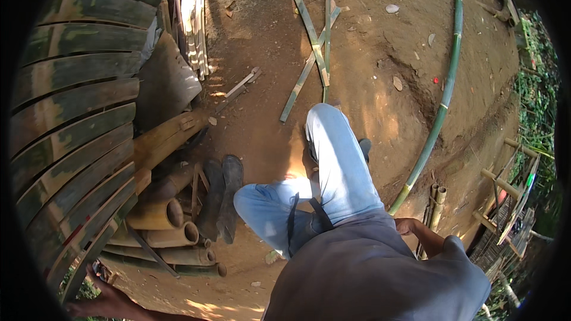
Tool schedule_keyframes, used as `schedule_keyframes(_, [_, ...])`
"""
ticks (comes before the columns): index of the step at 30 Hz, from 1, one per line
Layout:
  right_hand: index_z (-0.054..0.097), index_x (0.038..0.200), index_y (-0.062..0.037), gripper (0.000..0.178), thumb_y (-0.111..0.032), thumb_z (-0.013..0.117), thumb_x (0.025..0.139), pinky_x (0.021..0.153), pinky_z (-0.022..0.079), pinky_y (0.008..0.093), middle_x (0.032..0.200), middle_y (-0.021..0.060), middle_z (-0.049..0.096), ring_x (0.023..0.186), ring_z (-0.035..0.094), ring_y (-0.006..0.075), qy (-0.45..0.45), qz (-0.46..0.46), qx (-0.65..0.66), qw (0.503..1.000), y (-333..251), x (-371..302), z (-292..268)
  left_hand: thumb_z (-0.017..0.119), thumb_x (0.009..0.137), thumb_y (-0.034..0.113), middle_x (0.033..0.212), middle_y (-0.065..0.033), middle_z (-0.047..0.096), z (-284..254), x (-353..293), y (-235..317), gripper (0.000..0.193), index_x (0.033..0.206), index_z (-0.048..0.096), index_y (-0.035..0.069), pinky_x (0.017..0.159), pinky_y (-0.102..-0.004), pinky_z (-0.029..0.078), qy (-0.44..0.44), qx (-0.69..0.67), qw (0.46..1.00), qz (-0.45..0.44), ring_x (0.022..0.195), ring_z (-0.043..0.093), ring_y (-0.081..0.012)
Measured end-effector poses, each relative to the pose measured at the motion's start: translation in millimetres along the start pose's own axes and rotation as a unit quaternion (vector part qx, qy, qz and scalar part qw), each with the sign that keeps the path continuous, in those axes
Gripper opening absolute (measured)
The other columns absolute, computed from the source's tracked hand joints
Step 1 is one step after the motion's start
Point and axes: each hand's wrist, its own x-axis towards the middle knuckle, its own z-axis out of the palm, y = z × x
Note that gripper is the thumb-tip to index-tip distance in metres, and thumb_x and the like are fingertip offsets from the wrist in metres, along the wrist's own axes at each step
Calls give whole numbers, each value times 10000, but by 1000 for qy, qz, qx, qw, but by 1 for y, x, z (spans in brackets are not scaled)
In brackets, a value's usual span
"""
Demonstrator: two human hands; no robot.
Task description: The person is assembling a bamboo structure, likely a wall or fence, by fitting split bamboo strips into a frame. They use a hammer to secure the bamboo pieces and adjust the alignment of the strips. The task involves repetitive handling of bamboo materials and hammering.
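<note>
At the lower left, my left hand is stretched out with its fingers apart, next to the near end of a bench of bamboo slats. Nothing shows in it, and whether it touches the slats I cannot tell. My right hand is beside my waist, its fingers partly hidden against my grey shirt. Close to it, a long green bamboo pole runs from the far edge along the ground and passes out of sight behind the shirt. I cannot tell whether the hand touches the pole.
Split bamboo strips lie crossed on the dirt ahead, beyond my legs in blue jeans. A bundle of pale strips is at the far left. Dark boots stand beside thick bamboo tubes. Bamboo frames and greenery border the right.
</note>
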Motion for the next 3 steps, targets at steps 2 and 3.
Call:
schedule_keyframes(2, [566, 1322, -115, 529, -232, 735, 834, 894, 528, 410, 1209, 93, 668, 1071, 644, 220, -13, -180, -8, 983, 29, -40, 20, 802, 819, 393, 1618, -213, -21, 2, -3, -14, 1133, 1541, 39, -32, 1209, -535, 215, -23, -81, 993, 86, 1503, -24, -382])
schedule_keyframes(3, [566, 1322, -115, 529, -232, 735, 834, 894, 528, 410, 1209, 93, 668, 1071, 644, 220, -6, -187, 5, 982, 42, -56, 42, 786, 844, 338, 1627, -181, -79, 8, 5, 6, 1093, 1557, 18, 24, 1210, -561, 182, -24, -176, 980, 89, 1495, -115, -383])
